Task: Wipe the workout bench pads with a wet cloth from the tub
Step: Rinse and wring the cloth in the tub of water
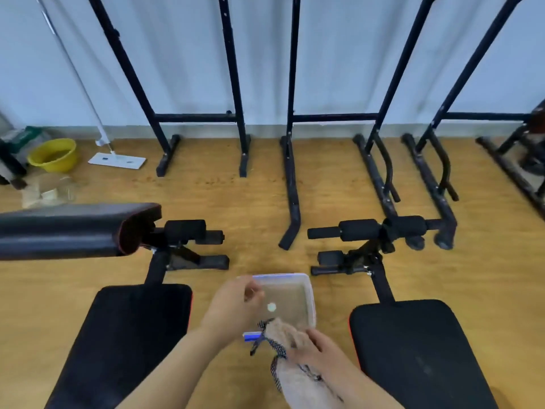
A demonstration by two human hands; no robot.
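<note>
Pinkish cloth (287, 335) with checked trim, lower centre of the frame, bunched in the right hand (312, 346), fingers curled over it. Front end draped across the near rim of the clear tub (308, 286). Impossible to say from here whether soaked or dry.

Tub on the wood floor, bottom centre, shallow water inside. Left hand (233, 308) above its left rim, fingers loosely curled, nothing visibly held; contact with the rim unclear.

Probable trouble, closest first:
- A tug on the cloth across the rim, or a knock from the left hand: light tub shoved or tipped, water out over the floor.
- Loose trim ends dangling beside the blue latch (250, 336): possible snag on lifting.
- Cloth lifted unwrung: drips between tub and pads, slick wood underfoot.
- Too much water carried over: puddles on the vinyl, runoff into seams and frame.

Either side of the tub, two flat black pads: left bench pad (126, 335) lower left, right bench pad (418, 349) lower right, both near enough for a short carry. Raised backrest pad (59, 231) at mid left, more reach needed there, so a longer dripping path.

Farther out, black racks (233, 84) along the wall, yellow basin (53, 154) and flat mop (118, 160) upper left.
</note>
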